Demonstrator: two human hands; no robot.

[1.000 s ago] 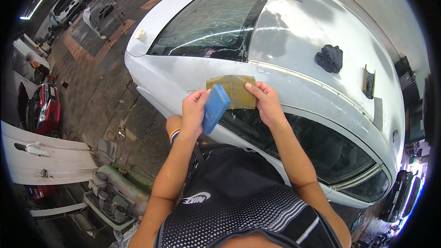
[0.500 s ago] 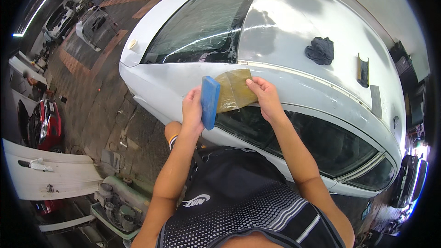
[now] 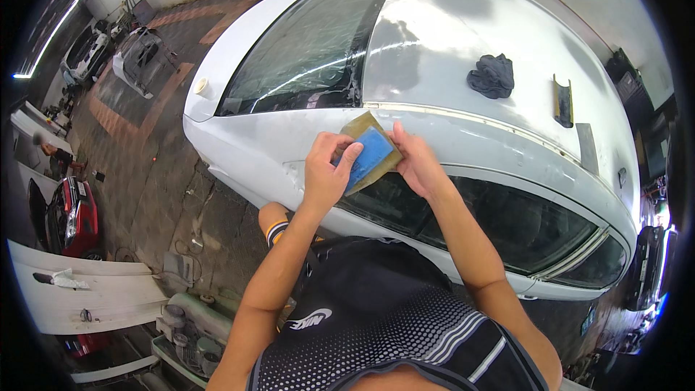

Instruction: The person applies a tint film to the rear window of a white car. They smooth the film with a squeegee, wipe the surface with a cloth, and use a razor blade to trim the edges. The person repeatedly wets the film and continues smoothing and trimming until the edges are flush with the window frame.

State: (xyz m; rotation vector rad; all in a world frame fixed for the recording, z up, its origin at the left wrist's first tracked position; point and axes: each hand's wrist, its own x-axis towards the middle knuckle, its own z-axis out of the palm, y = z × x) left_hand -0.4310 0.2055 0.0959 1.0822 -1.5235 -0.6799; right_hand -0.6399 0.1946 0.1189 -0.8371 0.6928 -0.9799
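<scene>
My left hand (image 3: 327, 168) grips a flat blue sanding block (image 3: 373, 150), with the thumb lying on its face. Behind the block is a yellowish-brown sheet of sandpaper (image 3: 365, 125), showing past the block's edges. At the sheet's right edge is my right hand (image 3: 418, 162), thumb up and the other fingers partly hidden behind the sheet. Both hands are held over the side of a white car (image 3: 449, 130), near the base of its windshield and above the front side window.
On the car's roof lie a dark crumpled cloth (image 3: 492, 76), a channel-shaped piece (image 3: 562, 101) and a grey strip (image 3: 587, 148). A small round cup (image 3: 201, 87) sits on the hood. A loose white panel (image 3: 87, 286) and a green machine (image 3: 192, 333) stand at the lower left.
The blue block has turned from edge-on to face me and now lies against the sandpaper. My left hand has moved right, its thumb now on the block. The view has shifted slightly.
</scene>
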